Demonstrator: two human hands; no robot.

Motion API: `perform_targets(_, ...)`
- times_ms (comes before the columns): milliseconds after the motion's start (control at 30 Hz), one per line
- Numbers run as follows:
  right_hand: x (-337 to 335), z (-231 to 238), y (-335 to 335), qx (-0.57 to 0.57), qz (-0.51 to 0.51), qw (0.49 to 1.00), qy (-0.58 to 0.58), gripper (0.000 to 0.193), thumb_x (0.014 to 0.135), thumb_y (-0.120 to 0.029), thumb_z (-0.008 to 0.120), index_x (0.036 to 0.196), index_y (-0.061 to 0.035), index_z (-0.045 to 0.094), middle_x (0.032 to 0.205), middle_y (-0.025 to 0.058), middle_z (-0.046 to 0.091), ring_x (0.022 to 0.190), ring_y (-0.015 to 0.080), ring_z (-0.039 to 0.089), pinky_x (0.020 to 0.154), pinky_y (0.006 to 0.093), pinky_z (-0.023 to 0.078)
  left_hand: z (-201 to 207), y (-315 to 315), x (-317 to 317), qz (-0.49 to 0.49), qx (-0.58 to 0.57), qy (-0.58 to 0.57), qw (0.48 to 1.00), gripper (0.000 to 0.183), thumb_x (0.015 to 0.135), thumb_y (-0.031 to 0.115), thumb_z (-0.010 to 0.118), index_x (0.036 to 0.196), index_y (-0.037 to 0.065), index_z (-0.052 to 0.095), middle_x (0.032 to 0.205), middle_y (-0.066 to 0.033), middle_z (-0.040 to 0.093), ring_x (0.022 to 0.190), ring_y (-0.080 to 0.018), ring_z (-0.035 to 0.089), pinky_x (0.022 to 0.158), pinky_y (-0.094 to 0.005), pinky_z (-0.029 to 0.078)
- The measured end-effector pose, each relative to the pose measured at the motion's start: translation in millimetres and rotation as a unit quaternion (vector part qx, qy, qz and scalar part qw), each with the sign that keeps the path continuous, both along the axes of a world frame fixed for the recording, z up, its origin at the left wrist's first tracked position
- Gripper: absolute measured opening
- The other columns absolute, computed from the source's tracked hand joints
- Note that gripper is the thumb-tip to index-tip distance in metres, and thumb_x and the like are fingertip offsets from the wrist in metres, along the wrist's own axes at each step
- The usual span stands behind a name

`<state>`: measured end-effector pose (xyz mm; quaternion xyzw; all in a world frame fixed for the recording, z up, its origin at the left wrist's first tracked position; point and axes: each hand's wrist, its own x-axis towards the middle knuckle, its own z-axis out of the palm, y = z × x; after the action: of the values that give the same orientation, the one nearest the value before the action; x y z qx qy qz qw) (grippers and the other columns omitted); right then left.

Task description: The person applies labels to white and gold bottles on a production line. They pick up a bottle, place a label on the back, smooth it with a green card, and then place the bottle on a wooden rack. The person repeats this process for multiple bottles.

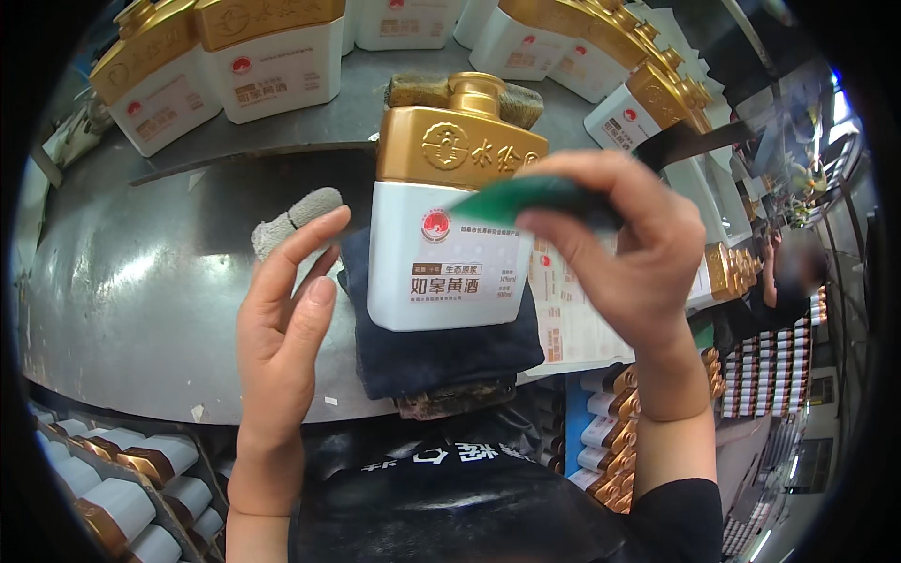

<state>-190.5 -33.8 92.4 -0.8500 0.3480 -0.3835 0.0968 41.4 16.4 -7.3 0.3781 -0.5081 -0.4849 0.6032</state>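
Observation:
A flat white bottle (394, 249) with a gold shoulder and neck lies face up on a folded dark cloth (450, 361), its front carrying a printed label. In my right hand (638, 239) is a green scraper (511, 199), gripped between thumb and fingers, its thin end over the right side of the bottle's front. My left hand (282, 347) is held beside the bottle's left edge with nothing in it, fingers apart. Grey fabric covers (300, 220) wrap one or more of its fingertips. Whether the scraper touches the bottle I cannot tell.
Several similar gold-and-white bottles (272, 70) stand along the back of the metal table (188, 300). A label sheet (587, 328) lies right of the cloth, and a brown block (521, 103) sits behind the bottle. Racks of bottles (117, 488) flank me; another person (788, 281) is far right.

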Motion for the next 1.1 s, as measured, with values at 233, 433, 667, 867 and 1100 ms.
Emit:
perform_targets(233,18.7,-12.9,-17.2,-0.217,0.001,0.973,0.085,0.018,0.078,-0.008,0.077,0.093,-0.0059,0.067,0.08,0.0035,0.067,0.069,0.0163,0.065,0.062,0.0283,0.051,1.2,3.2,0.8,0.011,0.012,-0.003,1.0,0.04,0.097,0.009,0.05,0.134,-0.004,0.051,0.136,-0.0153,0.053,0.129,-0.0222,0.048,0.112,-0.0397,0.036)
perform_targets(433,24.7,-37.6,12.3,-0.077,0.056,0.994,0.057,0.026,0.076,-0.005,0.076,0.1,-0.0121,0.07,0.083,0.0054,0.068,0.071,0.0168,0.065,0.063,0.0288,0.053,2.7,2.1,9.7,0.021,0.019,-0.01,1.0,0.043,0.096,0.011,0.048,0.135,-0.006,0.048,0.139,-0.0178,0.05,0.133,-0.0256,0.045,0.112,-0.0434,0.035)
perform_targets(667,28.8,-49.5,39.0,-0.164,0.157,0.971,0.071,0.027,0.079,-0.008,0.072,0.105,-0.0128,0.07,0.082,0.001,0.065,0.067,0.0125,0.061,0.065,0.0313,0.054,2.0,7.8,13.6,0.039,-0.004,0.002,0.999,0.039,0.096,0.008,0.048,0.133,-0.006,0.051,0.135,-0.0164,0.054,0.13,-0.0232,0.048,0.111,-0.0409,0.037)
perform_targets(867,3.5,-48.7,-4.7,-0.202,0.012,0.979,0.033,0.015,0.08,-0.017,0.071,0.089,-0.0092,0.063,0.074,0.0086,0.063,0.067,0.0273,0.065,0.065,0.0386,0.054,1.1,5.9,13.8,0.036,-0.001,-0.014,0.999,0.043,0.095,0.009,0.049,0.136,-0.004,0.049,0.14,-0.0154,0.05,0.132,-0.0258,0.046,0.113,-0.043,0.034)
perform_targets(1100,-61.2,-65.4,100.2,0.31,0.151,0.921,-0.183,0.035,0.079,0.0,0.076,0.113,-0.0038,0.069,0.091,0.0088,0.07,0.085,0.0204,0.067,0.078,0.0302,0.052,-8.8,7.6,-16.8,-0.03,-0.08,-0.173,0.981,0.119,0.066,0.019,0.087,0.155,0.005,0.011,0.159,-0.0132,0.017,0.143,-0.0288,0.026,0.114,-0.0462,0.027)
